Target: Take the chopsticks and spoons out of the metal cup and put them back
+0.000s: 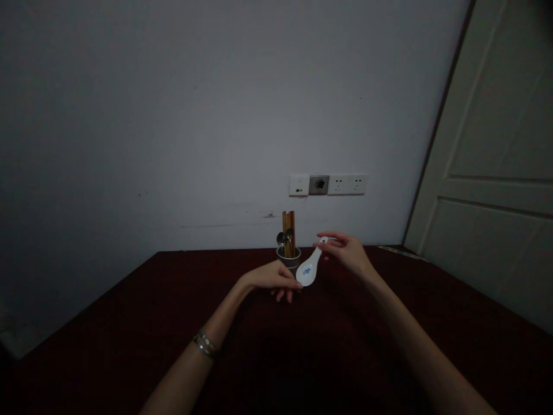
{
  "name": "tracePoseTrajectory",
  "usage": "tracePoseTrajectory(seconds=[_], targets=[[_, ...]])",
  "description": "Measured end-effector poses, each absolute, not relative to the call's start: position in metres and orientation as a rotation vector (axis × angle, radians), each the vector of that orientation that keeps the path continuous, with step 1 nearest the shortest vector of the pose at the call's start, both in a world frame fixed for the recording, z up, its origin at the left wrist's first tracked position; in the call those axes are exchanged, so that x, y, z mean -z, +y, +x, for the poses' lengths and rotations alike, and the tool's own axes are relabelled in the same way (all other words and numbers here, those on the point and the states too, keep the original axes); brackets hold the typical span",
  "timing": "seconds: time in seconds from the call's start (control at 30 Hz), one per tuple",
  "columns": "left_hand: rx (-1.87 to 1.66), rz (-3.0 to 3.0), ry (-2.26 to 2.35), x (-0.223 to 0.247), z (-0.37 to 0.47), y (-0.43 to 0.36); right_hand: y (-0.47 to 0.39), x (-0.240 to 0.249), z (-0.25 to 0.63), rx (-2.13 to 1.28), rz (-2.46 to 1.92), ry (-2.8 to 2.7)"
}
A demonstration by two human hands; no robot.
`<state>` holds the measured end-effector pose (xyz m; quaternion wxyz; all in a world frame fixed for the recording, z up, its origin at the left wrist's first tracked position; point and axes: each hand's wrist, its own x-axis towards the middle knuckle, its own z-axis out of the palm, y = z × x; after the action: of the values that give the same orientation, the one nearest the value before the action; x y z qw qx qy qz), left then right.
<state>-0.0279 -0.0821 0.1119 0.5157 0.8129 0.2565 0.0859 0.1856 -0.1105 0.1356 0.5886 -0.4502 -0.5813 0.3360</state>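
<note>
A white soup spoon [307, 271] with a small blue pattern in its bowl is held up above the table, slanting with its handle to the upper right. My right hand [343, 251] pinches the end of the handle between thumb and fingers. At the lower left edge of the bowl, my left hand [274, 276] grips with its thumb; its other fingers hang curled below, partly hidden. Just behind the spoon and my left hand stands a round cup [283, 259], holding wooden chopsticks [288, 222] and metal spoons [280, 238].
The dark red table [207, 282] reaches back to a pale wall [194, 115]. Sockets [347, 184] and a grey wall plate [318, 184] sit above its far edge. A flat strip [401, 252] lies at the back right, near a panelled door [488, 173].
</note>
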Motion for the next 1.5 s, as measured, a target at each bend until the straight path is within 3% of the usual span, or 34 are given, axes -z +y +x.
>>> tracePoseTrajectory(seconds=[0.57,1.17,1.37,1.5], targets=[[-0.575,1.648,0.903,-0.110,-0.043,-0.063,-0.112,-0.132,0.184,-0.892,-1.188,-1.442],[-1.117,1.800,0.972,-0.115,-0.028,-0.067,-0.114,-0.100,0.135,-1.390,-1.074,-1.594],[-1.109,1.841,0.917,-0.113,-0.031,-0.067,-0.116,-0.095,0.128,-1.370,-1.053,-1.567],[-1.069,1.903,0.912,-0.112,-0.033,-0.067,-0.117,-0.103,0.135,-1.147,-1.117,-1.598]])
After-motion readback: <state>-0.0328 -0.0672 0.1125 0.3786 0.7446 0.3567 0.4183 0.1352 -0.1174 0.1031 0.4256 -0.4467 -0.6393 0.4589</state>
